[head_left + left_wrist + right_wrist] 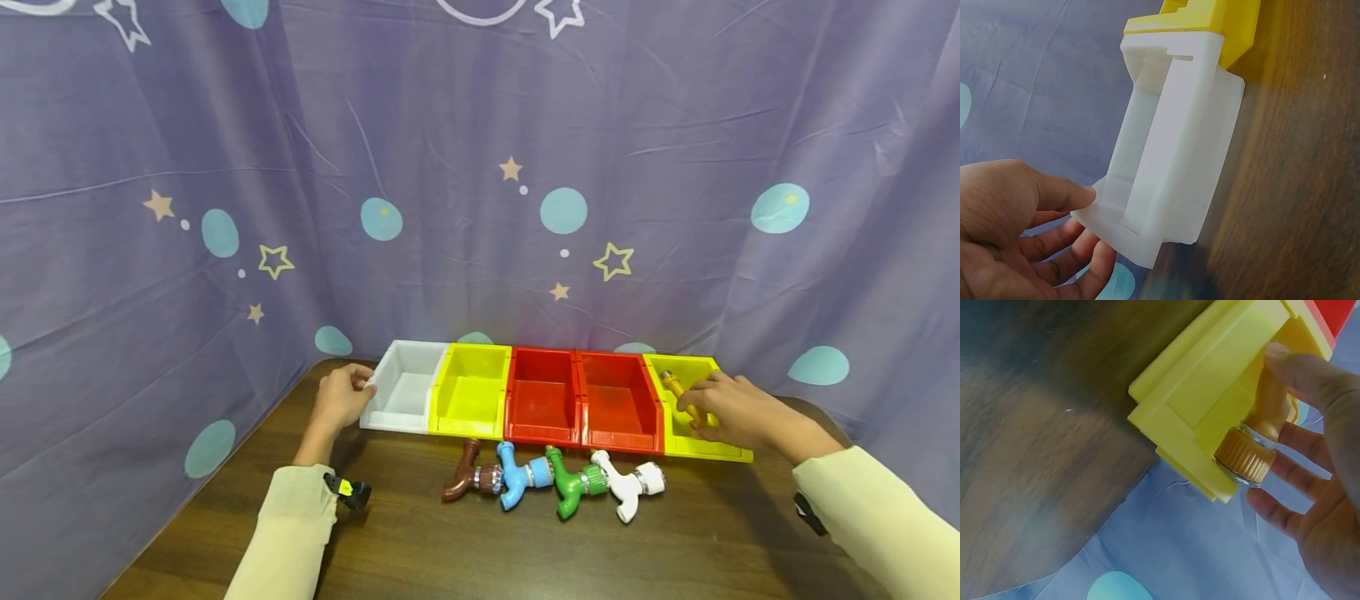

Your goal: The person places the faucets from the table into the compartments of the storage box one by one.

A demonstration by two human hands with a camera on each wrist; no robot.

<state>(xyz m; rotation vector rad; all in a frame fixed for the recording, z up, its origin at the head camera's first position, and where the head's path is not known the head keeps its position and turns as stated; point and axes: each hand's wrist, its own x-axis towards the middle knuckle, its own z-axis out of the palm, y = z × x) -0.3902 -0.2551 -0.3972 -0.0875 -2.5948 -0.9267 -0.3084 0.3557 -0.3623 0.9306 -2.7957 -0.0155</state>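
Observation:
My left hand (341, 396) is at the left side of the white bin (396, 421). In the left wrist view, its thumb and fingers (1066, 192) pinch the bin's rim at a corner. At the other end of the row, my right hand (738, 408) holds a yellow tap (1244, 453) at the right-hand yellow bin (708, 450). The thumb lies along the tap's body and the other fingers are on its far side, with the ribbed knob towards the bin's outer side wall. Part of the tap is hidden behind the hand in the head view.
Between them stand another yellow bin (467, 429) and two red bins, a left one (542, 435) and a right one (622, 442). In front lie a brown tap (467, 475), a blue tap (517, 477), a green tap (572, 483) and a white tap (626, 483). A patterned curtain (450, 275) hangs behind.

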